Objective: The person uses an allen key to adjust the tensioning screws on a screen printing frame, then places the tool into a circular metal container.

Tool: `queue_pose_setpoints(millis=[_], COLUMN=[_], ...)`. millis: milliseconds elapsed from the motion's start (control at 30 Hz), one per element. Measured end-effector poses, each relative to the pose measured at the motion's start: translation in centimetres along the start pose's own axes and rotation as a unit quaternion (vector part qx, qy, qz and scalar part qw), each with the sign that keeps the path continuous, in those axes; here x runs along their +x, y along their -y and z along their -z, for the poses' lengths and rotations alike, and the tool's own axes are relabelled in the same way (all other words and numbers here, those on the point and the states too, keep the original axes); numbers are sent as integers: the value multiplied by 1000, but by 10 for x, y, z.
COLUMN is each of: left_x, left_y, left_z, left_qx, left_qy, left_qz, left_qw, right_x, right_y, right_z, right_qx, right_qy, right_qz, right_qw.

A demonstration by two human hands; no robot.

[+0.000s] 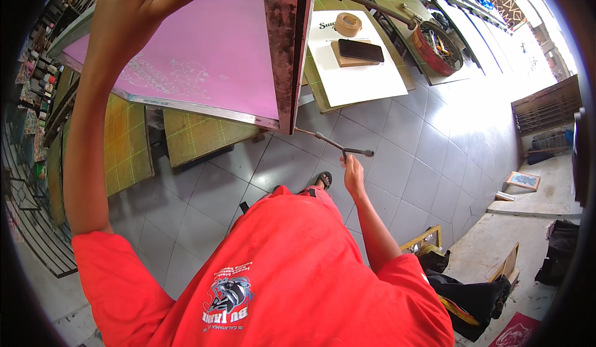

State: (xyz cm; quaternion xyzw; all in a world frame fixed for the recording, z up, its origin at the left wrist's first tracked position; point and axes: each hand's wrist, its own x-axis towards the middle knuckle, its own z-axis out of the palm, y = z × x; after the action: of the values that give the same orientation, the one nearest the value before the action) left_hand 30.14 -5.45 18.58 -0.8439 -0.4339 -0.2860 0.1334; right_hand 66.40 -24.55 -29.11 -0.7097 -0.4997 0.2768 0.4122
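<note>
My left hand (136,18) grips the top edge of a metal screen-printing frame (287,67) at the upper left. The frame is raised at a tilt, with pink mesh (205,49) showing a faint pale design. In the lower middle right, my right hand (351,173) is closed on the short handle of a thin metal T-shaped rod (326,138), which runs up to the frame's lower corner; whether it is attached there I cannot tell. Below the frame are yellowish boards (198,145) marked with grid lines.
A white sheet (354,89) holds a tape roll (348,24) and a dark phone (361,50) on a block. A round red container (437,61) of tools sits beyond. Grey tiled floor (397,160) surrounds my feet. A ledge (472,235) with dark cloths and small frames runs along the right.
</note>
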Motion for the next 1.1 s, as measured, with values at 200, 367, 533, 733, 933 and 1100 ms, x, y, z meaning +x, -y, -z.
queue_pose_setpoints(millis=[200,367,533,733,933,1100], left_x=[1,-1,0,-1,4,5], left_y=[-1,-4,-9,-12,-14,-16], left_z=[-2,-1,1,5,6,4], left_qx=[1,2,-14,23,27,45], left_qy=[-28,-14,-10,-59,-59,-76], left_qz=[-9,10,10,-58,-59,-52], left_qw=[1000,1000,1000,996,996,995], right_x=[-47,-4,47,48,21,46], right_y=[91,97,98,84,49,132], right_z=[32,48,59,41,46,114], right_qx=[4,58,321,239,501,386], right_qy=[-6,124,235,165,-41,-151], right_qz=[-65,-128,-281,-198,-245,73], right_qw=[998,982,873,936,829,907])
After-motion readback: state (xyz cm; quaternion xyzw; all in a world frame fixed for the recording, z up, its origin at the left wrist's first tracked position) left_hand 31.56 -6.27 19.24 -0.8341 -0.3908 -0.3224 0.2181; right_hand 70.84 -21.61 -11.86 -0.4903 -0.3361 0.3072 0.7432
